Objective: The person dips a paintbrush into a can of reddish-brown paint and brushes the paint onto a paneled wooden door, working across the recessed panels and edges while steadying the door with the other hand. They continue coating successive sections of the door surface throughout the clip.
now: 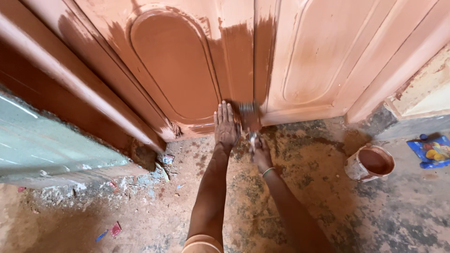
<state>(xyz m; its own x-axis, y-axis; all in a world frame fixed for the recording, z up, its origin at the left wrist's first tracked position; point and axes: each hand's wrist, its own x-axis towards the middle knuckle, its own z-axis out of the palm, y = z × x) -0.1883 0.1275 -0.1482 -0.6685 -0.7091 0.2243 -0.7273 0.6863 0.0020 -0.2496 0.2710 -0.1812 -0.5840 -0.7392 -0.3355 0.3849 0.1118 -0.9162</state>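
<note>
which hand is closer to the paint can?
Right. The right hand grips the brush, on the side toward the paint can; the left hand lies flat on the door, farther off.

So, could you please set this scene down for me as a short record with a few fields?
Setting: double wooden door, partly coated in reddish-brown paint, above a stained concrete floor
Left hand: flat against the door's bottom edge
Right hand: grips a flat paintbrush, bristles on the door's lower edge
Wrist: thin pale bangle
Nearby: open round tin of reddish-brown paint on the floor at right; blue packet beyond it
</note>
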